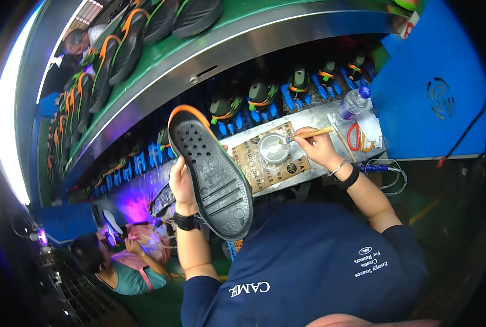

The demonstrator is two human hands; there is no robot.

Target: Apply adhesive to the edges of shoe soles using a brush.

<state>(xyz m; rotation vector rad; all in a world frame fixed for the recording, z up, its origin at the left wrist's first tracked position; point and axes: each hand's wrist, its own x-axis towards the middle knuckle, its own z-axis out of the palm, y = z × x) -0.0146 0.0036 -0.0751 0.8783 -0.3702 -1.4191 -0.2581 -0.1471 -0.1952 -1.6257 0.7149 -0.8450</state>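
Held up nearest the lens, a dark shoe sole [213,174] with an orange rim is gripped from behind by the left hand [181,182], just left of a round metal tin [274,148] on cardboard, where the right hand [320,148] pinches a wooden-handled brush [310,134], its tip over that tin.

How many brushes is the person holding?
1. The brush is in the right hand, tip over the round tin. The left hand holds a shoe sole.
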